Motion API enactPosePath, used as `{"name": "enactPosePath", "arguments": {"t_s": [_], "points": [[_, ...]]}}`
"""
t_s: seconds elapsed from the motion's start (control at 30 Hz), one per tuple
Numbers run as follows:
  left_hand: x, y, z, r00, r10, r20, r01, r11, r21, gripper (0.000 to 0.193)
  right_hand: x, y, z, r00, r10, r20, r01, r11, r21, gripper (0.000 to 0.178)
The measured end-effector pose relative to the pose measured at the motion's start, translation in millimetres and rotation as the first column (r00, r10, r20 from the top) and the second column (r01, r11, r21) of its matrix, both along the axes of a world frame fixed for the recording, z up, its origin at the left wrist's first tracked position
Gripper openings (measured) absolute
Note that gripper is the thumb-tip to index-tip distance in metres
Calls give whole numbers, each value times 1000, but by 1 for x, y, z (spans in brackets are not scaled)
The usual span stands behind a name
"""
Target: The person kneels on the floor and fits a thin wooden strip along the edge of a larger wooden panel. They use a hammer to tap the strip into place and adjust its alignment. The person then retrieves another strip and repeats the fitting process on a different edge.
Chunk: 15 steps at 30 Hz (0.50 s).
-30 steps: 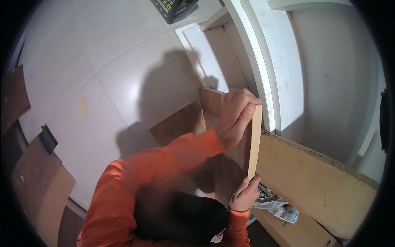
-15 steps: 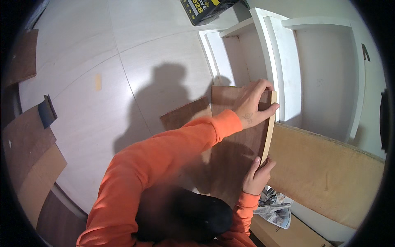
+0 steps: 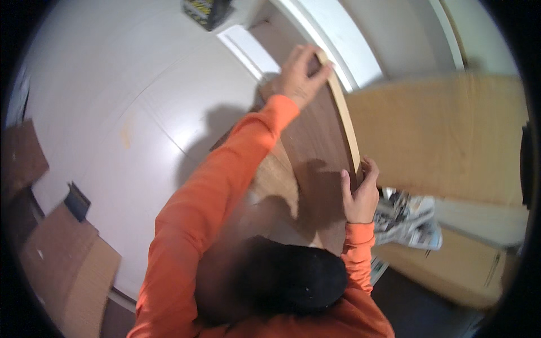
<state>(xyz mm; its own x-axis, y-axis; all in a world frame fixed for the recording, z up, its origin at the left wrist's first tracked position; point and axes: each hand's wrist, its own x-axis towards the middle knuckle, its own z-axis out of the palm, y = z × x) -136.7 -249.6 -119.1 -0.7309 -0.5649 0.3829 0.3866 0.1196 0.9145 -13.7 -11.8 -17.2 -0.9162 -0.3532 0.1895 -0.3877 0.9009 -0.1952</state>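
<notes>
Pale floor [image 3: 107, 84], canister [image 3: 206, 12], fingers [image 3: 298, 56] around board [image 3: 315, 129]

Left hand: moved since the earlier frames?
Yes. Judged against the white cabinet, the left hand has shifted up the picture, along with the end of the brown board it grips.
</notes>
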Motion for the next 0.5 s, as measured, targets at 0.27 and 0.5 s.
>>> {"name": "enactPosePath", "arguments": {"t_s": [0.27,0.5], "points": [[-15,-13,-16,1000,10,16,-7,984,-177,38,79,87,5,976,-212,-48,218,958,185,53],[-41,-45,-39,999,48,5,-43,931,-363,46,114,156,-11,938,-287,-196,317,937,147,48]]}}
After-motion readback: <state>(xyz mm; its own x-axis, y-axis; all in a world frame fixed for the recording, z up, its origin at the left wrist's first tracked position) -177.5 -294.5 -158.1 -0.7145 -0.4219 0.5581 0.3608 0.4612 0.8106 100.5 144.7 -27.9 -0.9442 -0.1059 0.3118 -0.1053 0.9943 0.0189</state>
